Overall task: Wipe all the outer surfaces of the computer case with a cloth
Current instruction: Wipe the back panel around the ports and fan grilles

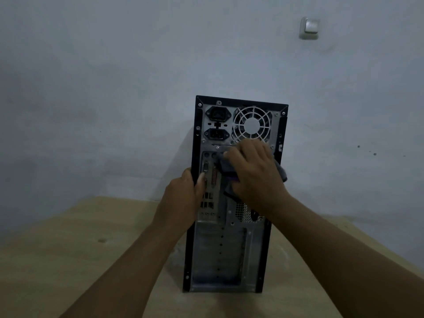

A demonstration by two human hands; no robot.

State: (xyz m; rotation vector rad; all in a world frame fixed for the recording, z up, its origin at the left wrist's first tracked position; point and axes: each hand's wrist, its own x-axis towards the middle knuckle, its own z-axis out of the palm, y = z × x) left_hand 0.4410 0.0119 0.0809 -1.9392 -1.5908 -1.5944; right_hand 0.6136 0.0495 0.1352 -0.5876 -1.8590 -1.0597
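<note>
A black computer case (220,253) stands upright on the table with its grey metal rear panel facing me; a fan grille and two power sockets sit at its top. My left hand (185,191) grips the case's left edge at mid height, thumb on the rear panel. My right hand (254,171) presses a grey cloth (226,167) flat against the panel just below the fan grille. Part of the cloth sticks out past the right side of my hand, and a purple bit shows under my palm.
The light wooden table (68,260) stretches to both sides of the case. A pale blue-grey wall (114,88) rises right behind it, with a white light switch (309,28) at the upper right.
</note>
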